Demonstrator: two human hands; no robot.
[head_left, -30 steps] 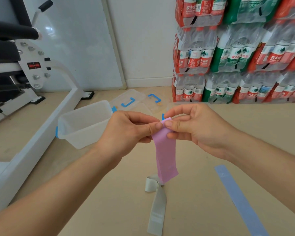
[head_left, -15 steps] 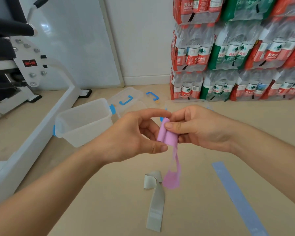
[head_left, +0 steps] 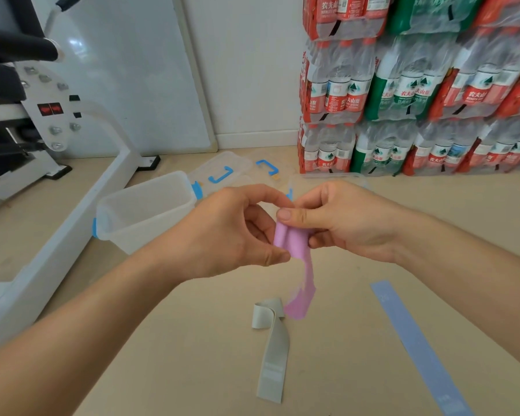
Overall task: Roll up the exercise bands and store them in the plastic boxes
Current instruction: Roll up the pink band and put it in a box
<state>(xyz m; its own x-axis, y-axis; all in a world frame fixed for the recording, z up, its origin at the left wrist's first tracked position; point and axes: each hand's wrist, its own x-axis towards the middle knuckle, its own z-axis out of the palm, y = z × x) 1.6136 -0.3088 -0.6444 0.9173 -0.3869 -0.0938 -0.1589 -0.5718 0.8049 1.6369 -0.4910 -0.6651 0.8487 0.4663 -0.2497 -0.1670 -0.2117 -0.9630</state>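
A pink exercise band (head_left: 293, 243) is partly rolled at its top, and its loose tail hangs down twisted toward the floor. My left hand (head_left: 234, 232) pinches the roll's left side between thumb and fingers. My right hand (head_left: 339, 220) grips the roll from the right with the thumb on top. On the floor below lie a grey band (head_left: 272, 352), folded over at its far end, and a flat blue band (head_left: 418, 346) to the right. An open clear plastic box (head_left: 144, 211) with blue latches stands left of my hands. A second clear box (head_left: 327, 177) shows partly behind my right hand.
Clear lids with blue handles (head_left: 222, 172) lie on the floor behind the box. A white exercise machine (head_left: 57, 181) fills the left side. Stacked packs of bottled water (head_left: 418, 91) stand against the wall at the right. The floor is beige.
The top of the pink band has been rolled up between my hands, from a flat pinched end to a thick roll. The hanging tail has shortened and twisted.
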